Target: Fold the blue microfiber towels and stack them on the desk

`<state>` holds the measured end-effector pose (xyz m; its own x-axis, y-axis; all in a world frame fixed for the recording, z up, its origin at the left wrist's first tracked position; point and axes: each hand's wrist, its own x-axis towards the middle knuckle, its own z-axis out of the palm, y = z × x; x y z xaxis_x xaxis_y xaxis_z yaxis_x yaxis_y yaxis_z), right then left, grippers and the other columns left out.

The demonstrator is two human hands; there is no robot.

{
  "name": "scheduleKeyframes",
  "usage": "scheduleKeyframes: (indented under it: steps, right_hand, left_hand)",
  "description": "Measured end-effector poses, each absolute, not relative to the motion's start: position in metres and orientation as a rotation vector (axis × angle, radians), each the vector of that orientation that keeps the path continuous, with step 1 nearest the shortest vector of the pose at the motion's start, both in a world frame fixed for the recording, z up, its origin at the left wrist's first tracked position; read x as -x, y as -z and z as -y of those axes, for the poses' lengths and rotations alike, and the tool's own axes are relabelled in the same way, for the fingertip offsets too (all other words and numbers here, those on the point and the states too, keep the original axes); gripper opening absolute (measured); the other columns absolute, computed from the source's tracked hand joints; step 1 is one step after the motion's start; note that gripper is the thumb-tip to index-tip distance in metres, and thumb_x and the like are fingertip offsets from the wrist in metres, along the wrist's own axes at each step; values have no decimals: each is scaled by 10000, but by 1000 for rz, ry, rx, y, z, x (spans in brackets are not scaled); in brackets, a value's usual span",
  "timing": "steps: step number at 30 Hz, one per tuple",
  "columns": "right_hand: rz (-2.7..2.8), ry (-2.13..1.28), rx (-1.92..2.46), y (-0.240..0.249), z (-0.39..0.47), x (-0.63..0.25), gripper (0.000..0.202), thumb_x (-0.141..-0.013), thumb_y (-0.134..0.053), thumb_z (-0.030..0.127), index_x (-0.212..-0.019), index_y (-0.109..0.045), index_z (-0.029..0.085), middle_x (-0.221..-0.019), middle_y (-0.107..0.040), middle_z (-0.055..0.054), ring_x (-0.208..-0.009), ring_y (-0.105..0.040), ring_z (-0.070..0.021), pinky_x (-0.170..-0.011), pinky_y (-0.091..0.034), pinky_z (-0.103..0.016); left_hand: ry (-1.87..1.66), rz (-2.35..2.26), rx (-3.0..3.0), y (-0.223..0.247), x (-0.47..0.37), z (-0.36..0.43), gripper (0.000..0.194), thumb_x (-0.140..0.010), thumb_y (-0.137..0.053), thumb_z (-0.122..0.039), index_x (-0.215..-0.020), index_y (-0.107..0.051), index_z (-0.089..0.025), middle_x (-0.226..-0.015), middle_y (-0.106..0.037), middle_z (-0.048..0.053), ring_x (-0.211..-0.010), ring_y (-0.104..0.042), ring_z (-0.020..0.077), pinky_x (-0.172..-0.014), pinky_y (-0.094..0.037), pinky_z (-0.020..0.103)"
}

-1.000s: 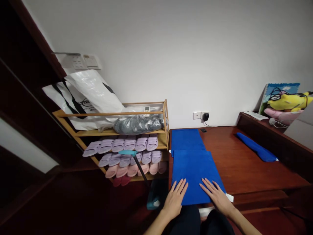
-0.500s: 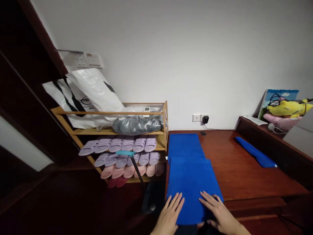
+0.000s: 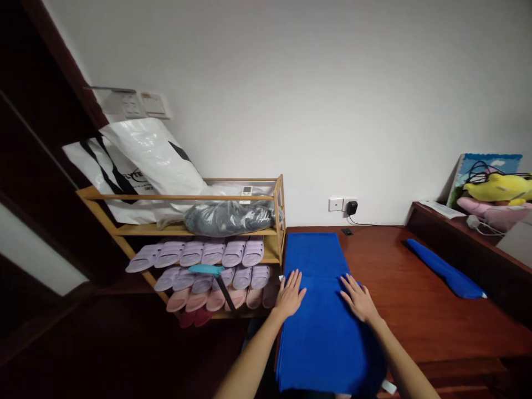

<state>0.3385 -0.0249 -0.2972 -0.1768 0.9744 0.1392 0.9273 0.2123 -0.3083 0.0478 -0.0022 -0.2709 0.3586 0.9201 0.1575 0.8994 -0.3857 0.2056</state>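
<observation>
White bags [image 3: 147,160]: leaning at the left end of the shoe rack's top shelf.
Shoe rack [image 3: 272,254]: wooden, left of the table, with lilac slippers [image 3: 191,252] on the upper rows and pink slippers [image 3: 216,299] below.
Wrapped bundle [image 3: 228,219]: grey, in clear plastic, at the right of the top shelf.
Left hand [image 3: 291,296]: palm down at the blue cloth's left edge, fingers straight and slightly spread, resting on the fabric without gripping it.
Blue cloth [image 3: 324,338]: laid flat along the table's left side, running from near the wall to the near edge, a crosswise edge passing between the hands.
Right hand [image 3: 359,299]: palm down by the cloth's right edge, fingers extended and parted, likewise gripping nothing.
Table [image 3: 407,299]: reddish-brown wood.
Narrow blue bundle [image 3: 444,269]: lying slantwise on the table's right.
Yellow plush [image 3: 499,187]: far right, on a raised ledge.
</observation>
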Motion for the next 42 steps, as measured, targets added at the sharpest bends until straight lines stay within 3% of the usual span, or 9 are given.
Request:
scheduleKeyframes:
  steps: [7, 14, 20, 25, 30, 36, 42]
  right_hand:
    - [2204, -125, 1824, 319, 46, -342, 576, -926, -240, 563, -1456, -195, 344, -1525, -234, -27, -1396, -190, -225, -1079, -227, -532]
    - [2198, -200, 1790, 320, 85, -350, 577, -919, -262, 565, -1454, -210, 357, -1525, -238, -15, -1391, -205, -232, -1083, -216, -522]
    - [1969, -435, 1841, 308, 73, -380, 459, -894, -319, 496, -1310, -468, 370, -1339, -522, -24, -1241, -426, -258, -1014, -296, -518]
    - [1777, -528, 1929, 298, 56, -391, 344, -714, -531, 441, -1002, -641, 287, -1057, -646, -77, -1041, -531, -327, -862, -381, -565]
    - [1623, -754, 1756, 285, 62, -390, 336, -673, -550, 541, -758, -585, 217, -783, -642, -40, -825, -592, -255, -741, -474, -410]
    - [1489, -970, 1492, 249, 84, -393, 437, -730, -523, 634, -761, -529, 198, -700, -599, -7, -677, -579, -176, -642, -478, -299]
    - [1321, -1074, 1354, 190, 104, -397, 439, -664, -677, 579, -798, -654, 162, -721, -643, -19, -699, -593, -187, -679, -470, -293]
  left_hand:
    - [-341, -1669, -2555, 295, -40, 18, 567, -961, -235, -451, -1479, -177, -225, -1537, -219, 45, -1413, -153, 222, -1127, -163, 490]
    - [-324, -1625, -2538, 292, -41, 55, 573, -956, -231, -479, -1474, -204, -233, -1528, -255, 60, -1398, -195, 251, -1102, -175, 514]
    - [-444, -1638, -2367, 267, -30, 48, 408, -955, -325, -334, -1338, -438, -248, -1313, -517, 91, -1244, -400, 255, -1040, -245, 474]
    - [-425, -1663, -2179, 257, -16, 17, 233, -788, -619, -331, -1001, -614, -236, -1005, -622, 33, -1028, -522, 252, -889, -374, 410]
    - [-537, -1553, -1968, 250, -6, 7, 234, -655, -725, -369, -736, -597, -189, -819, -601, -8, -861, -564, 192, -776, -422, 308]
    - [-695, -1250, -1763, 213, 7, 20, 308, -711, -633, -461, -786, -552, -174, -626, -574, -38, -622, -567, 141, -592, -423, 251]
    - [-815, -1064, -1687, 153, 25, 38, 310, -665, -720, -413, -793, -582, -167, -648, -611, -26, -650, -585, 141, -630, -421, 246]
